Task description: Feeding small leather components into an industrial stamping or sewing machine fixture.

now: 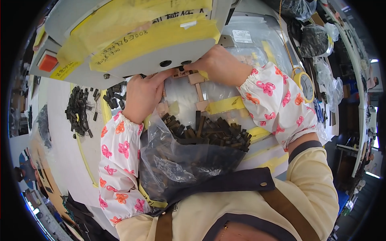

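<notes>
Bench, white with yellow tape lines, under a taped grey machine housing. Left hand and right hand pinch a small tan piece beneath it. Dark strips fill a clear bag; more strips lie left.

A white tabletop edged with yellow tape strips runs beneath a grey machine housing bearing an orange button, while crumpled clear plastic bags crowd the right side and daylight glows from windows at the far right rim.
</notes>
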Demonstrator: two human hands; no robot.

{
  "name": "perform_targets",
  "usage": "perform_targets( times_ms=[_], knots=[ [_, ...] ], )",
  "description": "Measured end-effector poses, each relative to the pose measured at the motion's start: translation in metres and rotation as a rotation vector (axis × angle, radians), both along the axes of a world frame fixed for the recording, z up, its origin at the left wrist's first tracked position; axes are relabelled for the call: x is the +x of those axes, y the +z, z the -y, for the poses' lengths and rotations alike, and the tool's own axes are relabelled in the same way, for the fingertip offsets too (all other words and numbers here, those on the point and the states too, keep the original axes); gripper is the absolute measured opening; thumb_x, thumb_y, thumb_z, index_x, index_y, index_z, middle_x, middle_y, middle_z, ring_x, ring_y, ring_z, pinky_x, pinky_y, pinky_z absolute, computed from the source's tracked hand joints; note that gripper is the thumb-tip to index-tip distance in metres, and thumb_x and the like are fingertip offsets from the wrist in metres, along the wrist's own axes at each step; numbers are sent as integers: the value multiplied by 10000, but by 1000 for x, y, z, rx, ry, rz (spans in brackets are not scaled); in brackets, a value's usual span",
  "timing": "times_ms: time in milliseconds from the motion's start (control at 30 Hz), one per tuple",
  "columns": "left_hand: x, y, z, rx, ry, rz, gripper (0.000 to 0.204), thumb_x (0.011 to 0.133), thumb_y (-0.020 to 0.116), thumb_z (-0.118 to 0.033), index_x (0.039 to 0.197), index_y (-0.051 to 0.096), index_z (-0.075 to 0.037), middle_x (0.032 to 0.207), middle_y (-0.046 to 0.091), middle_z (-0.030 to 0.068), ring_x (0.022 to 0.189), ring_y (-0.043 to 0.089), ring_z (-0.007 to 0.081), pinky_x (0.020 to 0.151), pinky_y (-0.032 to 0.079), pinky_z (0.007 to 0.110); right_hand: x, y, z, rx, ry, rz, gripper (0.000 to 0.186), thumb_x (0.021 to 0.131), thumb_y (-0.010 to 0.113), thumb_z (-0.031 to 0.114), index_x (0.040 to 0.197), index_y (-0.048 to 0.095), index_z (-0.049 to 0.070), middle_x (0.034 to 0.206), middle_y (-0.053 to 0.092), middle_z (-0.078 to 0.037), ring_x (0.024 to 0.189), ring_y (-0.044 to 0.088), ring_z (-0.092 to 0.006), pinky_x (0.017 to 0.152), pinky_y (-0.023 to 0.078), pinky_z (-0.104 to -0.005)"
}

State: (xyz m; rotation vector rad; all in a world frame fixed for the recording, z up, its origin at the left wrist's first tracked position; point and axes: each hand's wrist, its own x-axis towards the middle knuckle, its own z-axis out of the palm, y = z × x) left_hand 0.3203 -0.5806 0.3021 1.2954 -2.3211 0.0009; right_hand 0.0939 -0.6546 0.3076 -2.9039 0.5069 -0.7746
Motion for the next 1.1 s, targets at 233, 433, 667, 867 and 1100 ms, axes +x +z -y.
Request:
perform_targets(
  times_ms=[233, 433, 667, 867, 1100],
  knots=[
    [-3, 11, -1, 60, 13, -8, 329, 748, 543, -30, 1029, 633, -175, 751, 626, 66, 628, 606, 259, 571, 477, 351, -1, -3, 0, -88, -47, -17, 177, 705, 581, 114, 852, 678, 130, 914, 634, 8, 872, 577, -189, 783, 422, -326],
    [1, 7, 1, -11, -29, -30, 350, 734, 510, 28, 1018, 640, -130, 719, 597, 92, 625, 602, 283, 563, 479, 363, 2, 5, -4, -10, -23, -61, 208, 674, 571, 111, 856, 672, 122, 801, 623, -26, 829, 570, -216, 782, 399, -340],
    [1, 7, 1, -26, -63, -43, 336, 726, 501, 34, 988, 644, -121, 731, 603, 104, 665, 594, 317, 599, 466, 394, 6, -2, -5, -73, -48, -89, 89, 673, 594, 157, 731, 662, 160, 806, 612, 30, 851, 573, -165, 732, 375, -338],
    [-4, 4, 4, -28, -55, -48, 347, 731, 489, 29, 1003, 637, -129, 673, 536, 109, 605, 563, 307, 552, 438, 382, 0, 2, -6, -3, -100, -128, 139, 697, 581, 117, 813, 657, 125, 944, 622, 8, 878, 555, -182, 814, 359, -346],
    [1, -2, -6, -15, 61, -92, 190, 880, 479, -77, 1004, 609, -17, 852, 629, 189, 712, 602, 353, 628, 465, 408, 3, -10, -11, 134, -76, -47, 242, 687, 583, 84, 914, 662, 115, 1020, 603, -34, 965, 538, -233, 854, 384, -366]
  ],
)
